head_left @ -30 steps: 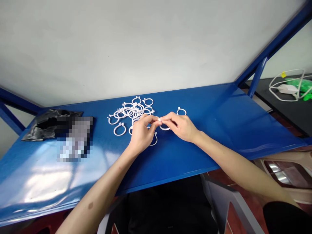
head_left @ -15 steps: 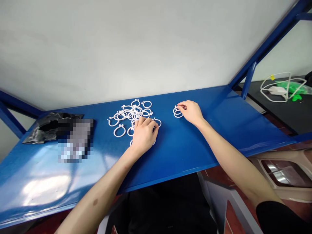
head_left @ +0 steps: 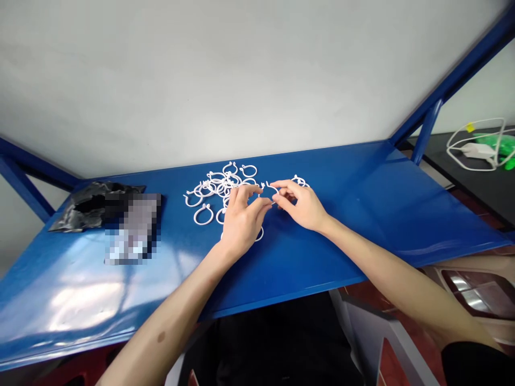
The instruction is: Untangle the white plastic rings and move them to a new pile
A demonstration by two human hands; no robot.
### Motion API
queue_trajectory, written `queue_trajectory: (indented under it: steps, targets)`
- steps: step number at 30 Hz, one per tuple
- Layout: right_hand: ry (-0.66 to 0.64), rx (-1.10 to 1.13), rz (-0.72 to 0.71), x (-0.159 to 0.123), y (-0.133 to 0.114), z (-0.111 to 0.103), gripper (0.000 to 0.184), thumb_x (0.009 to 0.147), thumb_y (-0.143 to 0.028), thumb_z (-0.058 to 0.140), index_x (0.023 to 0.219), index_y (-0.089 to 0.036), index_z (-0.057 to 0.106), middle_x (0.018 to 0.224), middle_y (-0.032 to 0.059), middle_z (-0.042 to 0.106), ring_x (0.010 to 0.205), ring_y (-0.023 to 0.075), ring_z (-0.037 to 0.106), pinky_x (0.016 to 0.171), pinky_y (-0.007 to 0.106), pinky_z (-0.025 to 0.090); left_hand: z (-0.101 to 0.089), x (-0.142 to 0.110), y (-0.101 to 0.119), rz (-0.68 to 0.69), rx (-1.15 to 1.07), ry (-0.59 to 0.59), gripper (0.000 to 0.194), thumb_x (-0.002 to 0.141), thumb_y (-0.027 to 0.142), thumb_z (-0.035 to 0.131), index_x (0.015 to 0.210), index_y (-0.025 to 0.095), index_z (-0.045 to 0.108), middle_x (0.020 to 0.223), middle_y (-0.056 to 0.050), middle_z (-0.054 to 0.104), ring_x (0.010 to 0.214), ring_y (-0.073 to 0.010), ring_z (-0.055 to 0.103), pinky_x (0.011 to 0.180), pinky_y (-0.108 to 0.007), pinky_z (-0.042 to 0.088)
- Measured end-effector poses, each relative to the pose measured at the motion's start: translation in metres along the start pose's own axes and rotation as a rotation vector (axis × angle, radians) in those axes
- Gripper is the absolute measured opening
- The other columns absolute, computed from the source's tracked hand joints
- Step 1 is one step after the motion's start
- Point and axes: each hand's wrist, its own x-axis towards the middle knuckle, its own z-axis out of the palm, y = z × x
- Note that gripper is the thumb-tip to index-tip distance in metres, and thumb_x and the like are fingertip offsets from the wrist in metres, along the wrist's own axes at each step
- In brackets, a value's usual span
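A thin white plastic ring (head_left: 275,187) with a gap in its top is held between my two hands above the blue table (head_left: 306,257). My left hand (head_left: 241,220) pinches its left side between thumb and fingers. On the other side, my right hand (head_left: 303,206) grips it with thumb and forefinger. Beneath and behind my left hand lies a loose pile of similar white rings (head_left: 219,186), partly covered by the hand. Just behind my right hand are more white rings (head_left: 300,179), mostly hidden by the fingers.
At the left lie a crumpled black plastic bag (head_left: 76,212) and a pixelated phone-like object (head_left: 139,225). A white wall (head_left: 241,80) rises behind the table. Blue metal frame bars (head_left: 428,131) stand at both ends. A white cable (head_left: 450,139) lies on a dark surface at the right.
My right hand has moved left from the small ring group to meet my left hand. My left hand has lifted a ring from the pile, and both hands now hold it.
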Motion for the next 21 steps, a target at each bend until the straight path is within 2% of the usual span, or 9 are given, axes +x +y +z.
queue_trajectory:
  steps: [3, 6, 8, 11, 16, 21]
  targets:
    - [0.032, 0.033, -0.013, -0.003, 0.001, 0.003, 0.026, 0.095, -0.033, 0.065, 0.117, -0.020, 0.064, 0.086, 0.0006, 0.075, 0.073, 0.0143, 0.072, 0.071, 0.028, 0.058, 0.002, -0.001, 0.001, -0.011, -0.031, -0.036, 0.011, 0.097, 0.024, 0.062, 0.092, 0.023, 0.071, 0.112, -0.009, 0.064, 0.097, -0.0218, 0.054, 0.085, -0.039, 0.049]
    - [0.076, 0.006, -0.059, -0.005, -0.001, 0.001, 0.022, 0.093, -0.033, 0.070, 0.112, -0.021, 0.065, 0.089, 0.0013, 0.076, 0.077, 0.0157, 0.073, 0.073, 0.029, 0.059, -0.001, 0.001, 0.007, -0.099, -0.121, -0.075, 0.011, 0.098, 0.025, 0.058, 0.100, 0.021, 0.069, 0.110, -0.009, 0.068, 0.100, -0.0221, 0.058, 0.090, -0.040, 0.049]
    - [0.084, -0.065, -0.124, -0.006, -0.005, 0.000, 0.016, 0.094, -0.033, 0.071, 0.106, -0.022, 0.067, 0.091, 0.0015, 0.076, 0.078, 0.0160, 0.072, 0.074, 0.029, 0.058, -0.004, 0.003, 0.011, -0.233, -0.242, -0.111, 0.016, 0.099, 0.028, 0.055, 0.105, 0.021, 0.067, 0.108, -0.008, 0.071, 0.101, -0.0214, 0.061, 0.091, -0.038, 0.050]
    - [0.064, -0.203, -0.259, -0.008, -0.010, -0.001, 0.007, 0.095, -0.030, 0.070, 0.098, -0.023, 0.068, 0.090, 0.0015, 0.075, 0.081, 0.0168, 0.070, 0.076, 0.031, 0.057, -0.006, 0.005, 0.012, -0.471, -0.483, -0.152, 0.024, 0.100, 0.038, 0.051, 0.101, 0.021, 0.068, 0.098, -0.005, 0.073, 0.089, -0.0177, 0.065, 0.083, -0.033, 0.051]
    - [0.007, -0.331, -0.404, -0.009, -0.009, -0.003, 0.007, 0.096, -0.029, 0.069, 0.098, -0.026, 0.074, 0.086, 0.0011, 0.075, 0.085, 0.0184, 0.066, 0.074, 0.032, 0.057, -0.002, 0.007, 0.006, -0.703, -0.779, -0.161, 0.030, 0.087, 0.049, 0.068, 0.091, 0.019, 0.070, 0.085, -0.002, 0.071, 0.070, -0.0127, 0.061, 0.068, -0.026, 0.050]
    - [0.029, -0.354, -0.507, -0.008, -0.013, -0.005, 0.011, 0.098, -0.032, 0.067, 0.097, -0.028, 0.077, 0.088, 0.0002, 0.077, 0.089, 0.0204, 0.067, 0.075, 0.036, 0.058, -0.005, 0.009, 0.007, -0.748, -0.885, -0.149, 0.032, 0.082, 0.050, 0.074, 0.084, 0.018, 0.070, 0.078, -0.001, 0.068, 0.066, -0.0112, 0.059, 0.064, -0.024, 0.049]
